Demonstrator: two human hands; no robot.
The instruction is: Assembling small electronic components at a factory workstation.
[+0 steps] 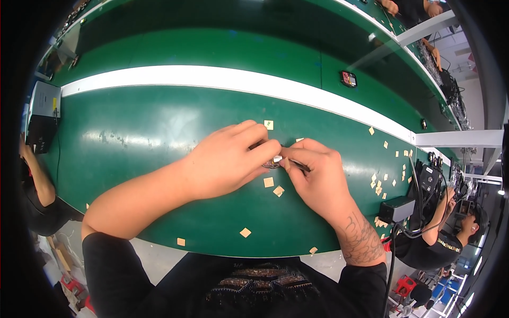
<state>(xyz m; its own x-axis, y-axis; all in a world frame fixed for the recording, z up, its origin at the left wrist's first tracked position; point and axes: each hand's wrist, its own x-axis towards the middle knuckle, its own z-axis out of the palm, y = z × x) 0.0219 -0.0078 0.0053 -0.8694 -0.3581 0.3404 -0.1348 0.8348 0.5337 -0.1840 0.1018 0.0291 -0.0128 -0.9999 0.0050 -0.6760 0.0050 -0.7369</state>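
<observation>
My left hand (228, 159) is closed, its fingers pinching a small part with dark edges and a shiny area (272, 164) over the green bench. Its exact kind is mostly hidden by the fingers. Against it, my right hand (318, 169) pinches a thin dark tool (303, 167), perhaps tweezers, whose tip is out of sight. Between the fingertips of both hands a small white piece (277, 158) shows. Close by on the bench lie small pale yellow squares, one square (268, 182) just below the left fingers and another square (269, 125) beyond them.
More yellow squares (379, 185) are scattered at the right. A black box with cables (397, 210) stands at the right edge, a larger metal box (45, 114) at the left. Behind a white rail (212, 75) lies a small device (348, 79). Other people sit on both sides.
</observation>
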